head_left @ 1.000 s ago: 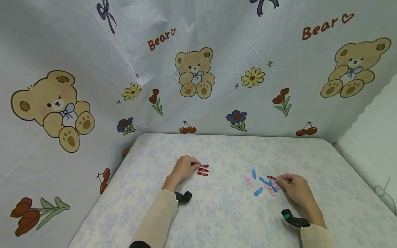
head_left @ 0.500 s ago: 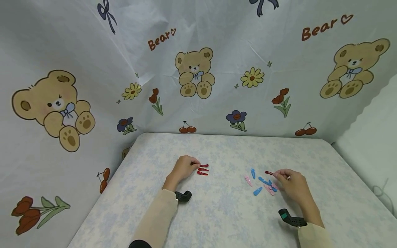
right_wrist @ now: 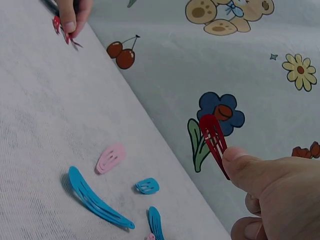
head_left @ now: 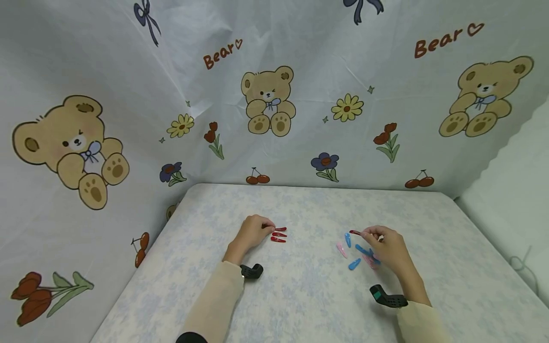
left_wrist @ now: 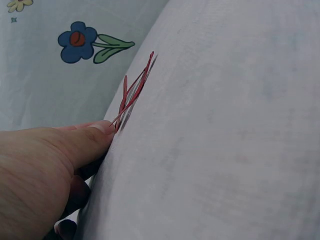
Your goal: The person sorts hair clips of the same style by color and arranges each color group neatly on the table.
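Observation:
In the head view, my left hand (head_left: 254,234) pinches the near end of the farthest of three red hair clips (head_left: 279,240), which lie roughly in a column on the table. The left wrist view has these red clips (left_wrist: 136,95) overlapping beyond the thumb tip. My right hand (head_left: 389,247) pinches another red hair clip (right_wrist: 213,140) by its narrow end, raised above the table. Below and left of that hand lies a loose group of blue hair clips (head_left: 354,264) and pink hair clips (head_left: 341,249), partly hidden by the hand.
The pale blue-patterned table (head_left: 309,300) reaches back to a hanging cloth (head_left: 309,57) printed with bears and flowers. A white wall (head_left: 523,190) and a thin cord (head_left: 525,271) are at the right. Each wrist wears a black band.
My right hand has lifted the red hair clip from the blue and pink group and moved left and farther back. The left hand has stayed at the red clips.

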The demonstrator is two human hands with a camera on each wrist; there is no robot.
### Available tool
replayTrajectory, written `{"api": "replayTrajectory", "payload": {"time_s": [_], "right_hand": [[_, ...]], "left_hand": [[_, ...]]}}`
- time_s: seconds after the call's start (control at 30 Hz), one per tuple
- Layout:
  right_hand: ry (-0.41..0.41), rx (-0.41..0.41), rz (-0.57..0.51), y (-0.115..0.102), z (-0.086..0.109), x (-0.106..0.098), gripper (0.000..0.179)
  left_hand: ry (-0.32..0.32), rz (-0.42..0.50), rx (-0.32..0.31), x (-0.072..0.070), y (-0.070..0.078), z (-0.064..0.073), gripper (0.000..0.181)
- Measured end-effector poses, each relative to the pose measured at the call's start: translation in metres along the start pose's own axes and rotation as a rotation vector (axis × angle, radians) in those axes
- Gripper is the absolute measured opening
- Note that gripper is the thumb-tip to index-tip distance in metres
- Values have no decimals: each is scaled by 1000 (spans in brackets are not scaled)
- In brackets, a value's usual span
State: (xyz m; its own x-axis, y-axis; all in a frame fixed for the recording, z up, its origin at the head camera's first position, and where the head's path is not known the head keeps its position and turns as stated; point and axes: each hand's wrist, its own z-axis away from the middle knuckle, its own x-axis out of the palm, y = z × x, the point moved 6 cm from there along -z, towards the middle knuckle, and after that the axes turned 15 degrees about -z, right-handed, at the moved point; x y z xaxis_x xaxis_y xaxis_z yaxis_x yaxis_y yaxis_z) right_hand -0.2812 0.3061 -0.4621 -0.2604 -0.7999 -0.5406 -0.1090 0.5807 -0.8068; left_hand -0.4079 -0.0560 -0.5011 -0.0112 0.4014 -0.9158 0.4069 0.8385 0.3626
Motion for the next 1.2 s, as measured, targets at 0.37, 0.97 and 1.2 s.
{"api": "replayTrajectory", "payload": {"time_s": [0.37, 0.97, 1.2], "right_hand": [[-38, -32, -24, -18, -5, 21, 27], [-133, -29, -185, -35, -7, 62, 20], [-160, -21, -205, -46, -9, 74, 20]], "left_hand": [[11, -3, 12, -1, 0, 0, 12], [-3, 4, 3, 1, -1, 1, 11], [6, 2, 6, 1, -1, 1, 11]]}}
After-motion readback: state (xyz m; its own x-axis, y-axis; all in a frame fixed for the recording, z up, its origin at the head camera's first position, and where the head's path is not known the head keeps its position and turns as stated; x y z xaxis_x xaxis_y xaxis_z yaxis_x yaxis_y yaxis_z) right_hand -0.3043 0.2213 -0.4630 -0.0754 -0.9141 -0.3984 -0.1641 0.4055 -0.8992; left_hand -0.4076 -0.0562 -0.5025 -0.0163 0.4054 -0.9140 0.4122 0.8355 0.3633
